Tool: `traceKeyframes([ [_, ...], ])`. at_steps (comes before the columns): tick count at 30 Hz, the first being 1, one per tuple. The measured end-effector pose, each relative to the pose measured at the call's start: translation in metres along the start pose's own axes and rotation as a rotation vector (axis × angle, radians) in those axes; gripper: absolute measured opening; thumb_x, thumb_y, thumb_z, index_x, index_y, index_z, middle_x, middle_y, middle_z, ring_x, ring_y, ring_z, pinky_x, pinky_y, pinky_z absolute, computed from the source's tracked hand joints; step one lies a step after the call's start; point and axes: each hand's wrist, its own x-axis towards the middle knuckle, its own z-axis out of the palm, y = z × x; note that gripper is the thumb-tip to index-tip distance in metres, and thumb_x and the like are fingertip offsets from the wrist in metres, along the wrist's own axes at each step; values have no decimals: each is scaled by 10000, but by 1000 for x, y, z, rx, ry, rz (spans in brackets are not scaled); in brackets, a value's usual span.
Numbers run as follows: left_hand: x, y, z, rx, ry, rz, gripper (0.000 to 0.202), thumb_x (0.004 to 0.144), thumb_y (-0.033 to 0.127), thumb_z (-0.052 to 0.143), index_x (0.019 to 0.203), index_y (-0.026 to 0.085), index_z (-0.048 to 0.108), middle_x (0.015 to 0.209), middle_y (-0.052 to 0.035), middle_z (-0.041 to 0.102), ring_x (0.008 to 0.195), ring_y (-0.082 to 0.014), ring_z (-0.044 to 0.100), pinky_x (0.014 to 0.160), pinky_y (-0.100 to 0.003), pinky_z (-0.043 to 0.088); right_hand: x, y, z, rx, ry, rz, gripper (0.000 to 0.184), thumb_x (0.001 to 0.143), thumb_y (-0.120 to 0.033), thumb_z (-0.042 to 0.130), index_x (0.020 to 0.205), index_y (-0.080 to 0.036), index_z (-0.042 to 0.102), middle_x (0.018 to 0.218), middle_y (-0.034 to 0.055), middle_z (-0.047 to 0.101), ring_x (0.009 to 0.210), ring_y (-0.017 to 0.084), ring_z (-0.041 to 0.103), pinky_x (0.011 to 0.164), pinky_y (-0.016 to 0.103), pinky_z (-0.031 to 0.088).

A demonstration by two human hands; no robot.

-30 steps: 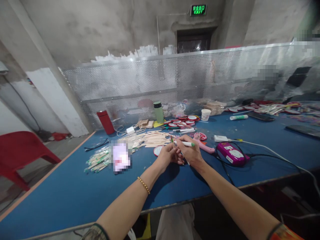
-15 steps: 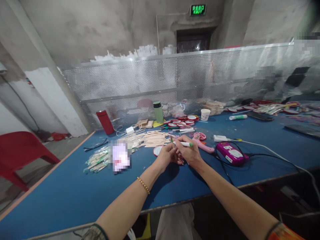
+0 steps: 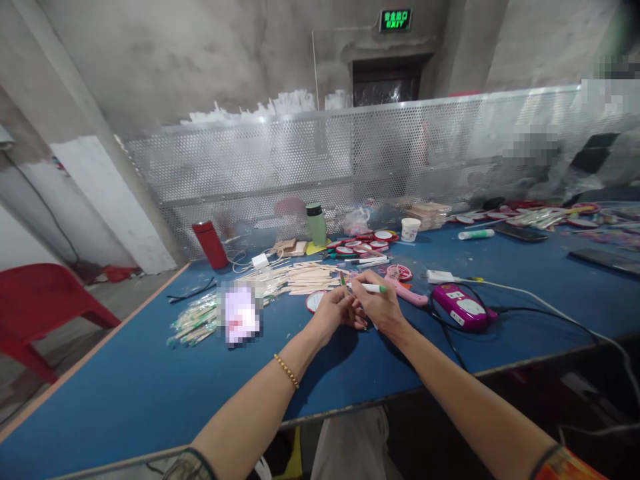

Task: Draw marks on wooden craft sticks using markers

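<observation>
My right hand (image 3: pixel 379 305) grips a white marker pen (image 3: pixel 373 288) with a green end, its writing end pointing left. Close against it, my left hand (image 3: pixel 336 308) is closed on a thin wooden stick (image 3: pixel 343 277), whose upper end looks dark green. Both hands meet just above the blue table, fingertips almost touching. Beside my left hand lies a round white disc (image 3: pixel 315 302) with a red rim. Behind the hands, plain wooden sticks (image 3: pixel 310 277) are spread in a loose pile.
To the left lie bundled green-tipped sticks (image 3: pixel 194 320) and a blurred pale object (image 3: pixel 242 316). A pink glue gun (image 3: pixel 411 293) and a purple device (image 3: pixel 461 308) with cables sit at right. Behind stand a red flask (image 3: pixel 211 245), a green bottle (image 3: pixel 316 225) and a paper cup (image 3: pixel 410 230).
The hands stay almost in place; only slight finger movement shows around the pen and stick.
</observation>
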Motion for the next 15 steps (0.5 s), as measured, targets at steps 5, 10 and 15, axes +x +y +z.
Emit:
traceKeyframes([
  [5, 0, -1, 1, -8, 16, 16, 492, 666, 556, 764, 788, 170, 484, 599, -19, 639, 493, -147, 633, 535, -282, 541, 0, 6, 2, -11, -17, 18, 206, 824, -385, 582, 698, -222, 580, 533, -35, 581, 417, 140, 568, 375, 230, 428],
  [10, 0, -1, 1, -2, 5, 14, 518, 637, 574, 776, 783, 170, 486, 599, -23, 646, 503, -156, 644, 531, -281, 540, 0, 5, 1, -4, -11, 14, 213, 824, -384, 580, 687, -221, 572, 537, -33, 579, 414, 140, 571, 381, 232, 427],
  [15, 1, 0, 1, 4, 14, 4, 550, 600, 593, 787, 790, 174, 485, 592, -12, 651, 499, -165, 653, 538, -300, 554, 0, -2, 0, -21, 4, -21, 218, 812, -377, 577, 668, -213, 564, 538, -32, 576, 411, 135, 573, 398, 229, 428],
])
